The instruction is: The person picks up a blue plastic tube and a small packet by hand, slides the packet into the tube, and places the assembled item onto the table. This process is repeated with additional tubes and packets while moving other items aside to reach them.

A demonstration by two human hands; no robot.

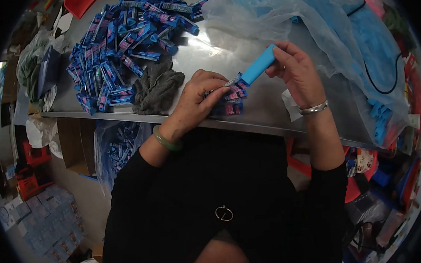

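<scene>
My right hand pinches the upper end of a plain light-blue bar, which slants down to the left. The bar's lower end meets a small printed blue carton in my left hand; whether it goes inside the carton I cannot make out. My left thumb and fingers close on that carton just above the table. Under and beside the left hand lie a few more printed cartons, partly hidden by it. A dark grey cloth rests to the left of this hand.
A large heap of printed blue cartons covers the left of the metal table. At the right lies a clear plastic bag with light-blue pieces. Below the front edge, another bag holds small blue items near a cardboard box.
</scene>
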